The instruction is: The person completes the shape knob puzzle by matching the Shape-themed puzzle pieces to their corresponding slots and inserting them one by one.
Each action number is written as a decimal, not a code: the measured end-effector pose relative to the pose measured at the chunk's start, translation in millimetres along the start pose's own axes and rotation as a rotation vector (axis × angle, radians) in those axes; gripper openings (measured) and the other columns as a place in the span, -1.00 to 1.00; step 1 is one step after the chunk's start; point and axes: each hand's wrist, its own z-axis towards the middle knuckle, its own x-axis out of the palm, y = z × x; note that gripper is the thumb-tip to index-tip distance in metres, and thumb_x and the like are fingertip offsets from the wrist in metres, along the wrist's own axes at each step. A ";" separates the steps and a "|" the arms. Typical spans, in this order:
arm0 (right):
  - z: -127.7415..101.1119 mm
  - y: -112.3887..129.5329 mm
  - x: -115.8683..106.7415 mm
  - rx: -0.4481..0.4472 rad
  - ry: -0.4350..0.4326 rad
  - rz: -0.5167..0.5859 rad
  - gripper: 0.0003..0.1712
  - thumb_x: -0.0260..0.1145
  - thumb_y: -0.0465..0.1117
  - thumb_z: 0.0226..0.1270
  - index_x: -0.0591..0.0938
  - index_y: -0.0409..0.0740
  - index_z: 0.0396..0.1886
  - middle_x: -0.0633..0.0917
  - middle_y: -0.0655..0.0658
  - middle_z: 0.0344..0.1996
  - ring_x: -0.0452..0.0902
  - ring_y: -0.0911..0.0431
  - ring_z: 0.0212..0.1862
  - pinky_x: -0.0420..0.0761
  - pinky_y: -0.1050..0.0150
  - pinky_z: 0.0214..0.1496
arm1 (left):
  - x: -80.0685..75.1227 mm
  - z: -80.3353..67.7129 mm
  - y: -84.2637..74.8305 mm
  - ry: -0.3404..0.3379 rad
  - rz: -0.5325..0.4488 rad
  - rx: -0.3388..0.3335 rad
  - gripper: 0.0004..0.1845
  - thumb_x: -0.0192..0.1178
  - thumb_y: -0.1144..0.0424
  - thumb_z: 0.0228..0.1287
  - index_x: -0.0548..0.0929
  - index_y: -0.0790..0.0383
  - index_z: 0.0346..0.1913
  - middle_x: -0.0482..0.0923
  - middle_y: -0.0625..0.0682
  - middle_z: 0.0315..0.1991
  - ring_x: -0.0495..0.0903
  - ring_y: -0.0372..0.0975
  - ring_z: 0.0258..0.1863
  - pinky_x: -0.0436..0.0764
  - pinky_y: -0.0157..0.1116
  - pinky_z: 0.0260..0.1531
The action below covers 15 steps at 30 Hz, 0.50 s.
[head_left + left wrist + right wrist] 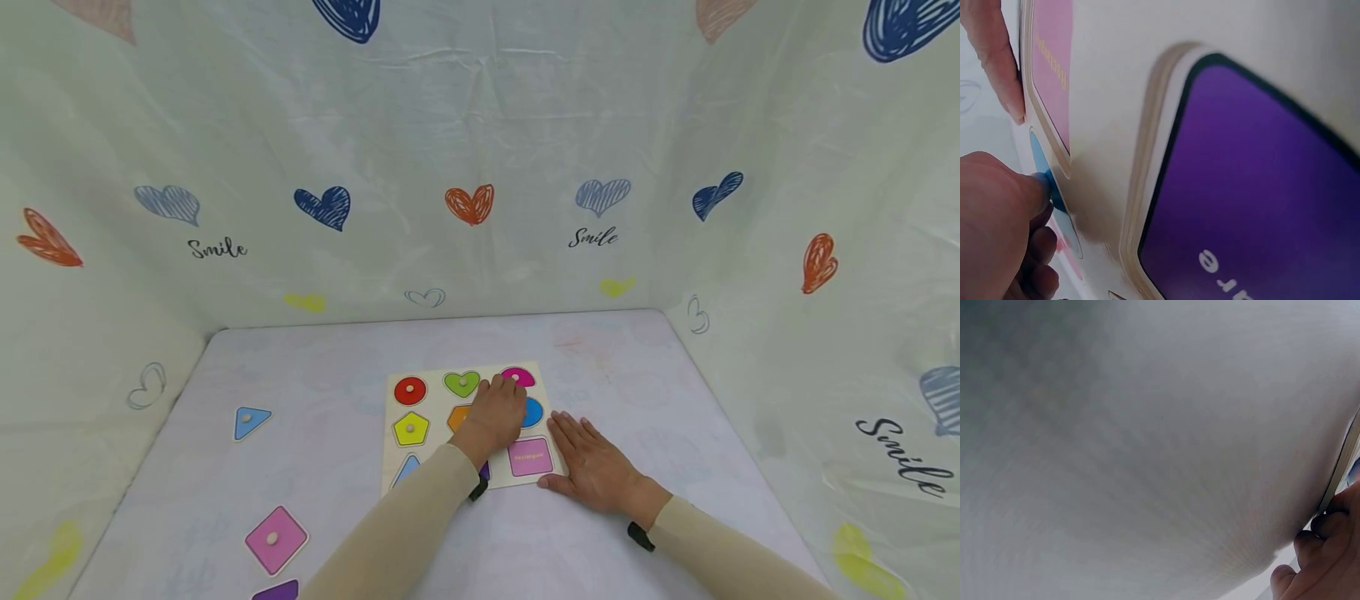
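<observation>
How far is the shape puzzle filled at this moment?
Seated: red circle, green heart, yellow pentagon. In hand: left hand grips the blue piece; right hand steadies the board. Left: blue triangle and pink square lie on the table.

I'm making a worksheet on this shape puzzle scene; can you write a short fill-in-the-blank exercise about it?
1. The heart piece seated in the puzzle board is coloured ____.
2. The right hand lies flat against the board's ____ edge.
3. The loose blue piece on the table has the shape of a ____.
4. The left hand rests on top of the ____.

Missing words: green; right; triangle; board
</observation>
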 end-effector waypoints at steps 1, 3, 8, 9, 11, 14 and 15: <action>-0.1 0.3 -0.4 0.002 0.003 -0.001 0.17 0.04 0.53 0.49 0.12 -0.28 0.69 0.16 -0.26 0.68 0.08 -0.15 0.69 0.07 -0.14 0.68 | 0.2 0.0 -0.1 0.001 0.000 -0.001 -0.52 0.14 -0.01 0.60 0.52 0.18 0.39 0.56 0.05 0.22 0.45 -0.09 0.23 0.50 -0.09 0.31; -0.4 0.5 -1.2 0.003 0.001 -0.002 0.17 0.06 0.52 0.48 0.13 -0.28 0.68 0.17 -0.26 0.67 0.09 -0.16 0.68 0.08 -0.14 0.68 | 0.3 -0.1 -0.4 0.004 -0.001 -0.004 -0.52 0.13 0.00 0.60 0.51 0.18 0.39 0.56 0.04 0.23 0.45 -0.09 0.23 0.50 -0.09 0.31; -0.5 1.0 -1.9 0.007 0.004 -0.005 0.17 0.06 0.52 0.47 0.12 -0.27 0.69 0.17 -0.26 0.68 0.09 -0.15 0.68 0.08 -0.14 0.68 | 1.7 0.0 -0.8 0.003 -0.004 -0.014 -0.51 0.13 0.01 0.61 0.49 0.18 0.41 0.54 0.05 0.27 0.44 -0.09 0.26 0.48 -0.07 0.35; -0.4 1.1 -1.7 0.006 0.003 -0.002 0.17 0.06 0.52 0.48 0.13 -0.27 0.68 0.18 -0.26 0.67 0.09 -0.16 0.68 0.08 -0.15 0.68 | 2.0 0.0 -0.9 0.003 -0.005 -0.015 -0.51 0.14 0.01 0.60 0.49 0.18 0.41 0.54 0.05 0.27 0.44 -0.08 0.27 0.48 -0.06 0.35; -0.3 1.0 -1.4 0.008 0.007 -0.001 0.17 0.04 0.53 0.48 0.12 -0.27 0.69 0.17 -0.25 0.68 0.08 -0.15 0.69 0.07 -0.14 0.68 | 2.1 -0.2 -1.0 0.003 -0.009 -0.017 -0.50 0.16 0.02 0.58 0.49 0.18 0.41 0.54 0.06 0.28 0.44 -0.08 0.28 0.47 -0.05 0.37; -0.4 0.7 -1.0 0.007 0.004 0.002 0.17 0.03 0.53 0.48 0.12 -0.27 0.69 0.17 -0.26 0.67 0.09 -0.16 0.68 0.09 -0.15 0.68 | 1.9 -0.8 -1.2 0.006 -0.011 -0.020 -0.50 0.19 0.03 0.56 0.49 0.19 0.40 0.53 0.06 0.27 0.44 -0.07 0.28 0.47 -0.03 0.37; -0.4 0.5 -0.9 0.007 0.003 0.003 0.17 0.03 0.53 0.48 0.12 -0.27 0.69 0.18 -0.26 0.67 0.09 -0.16 0.68 0.09 -0.15 0.68 | 1.8 -1.0 -1.2 0.006 -0.014 -0.022 -0.49 0.20 0.03 0.55 0.49 0.19 0.40 0.53 0.07 0.27 0.44 -0.07 0.28 0.47 -0.03 0.38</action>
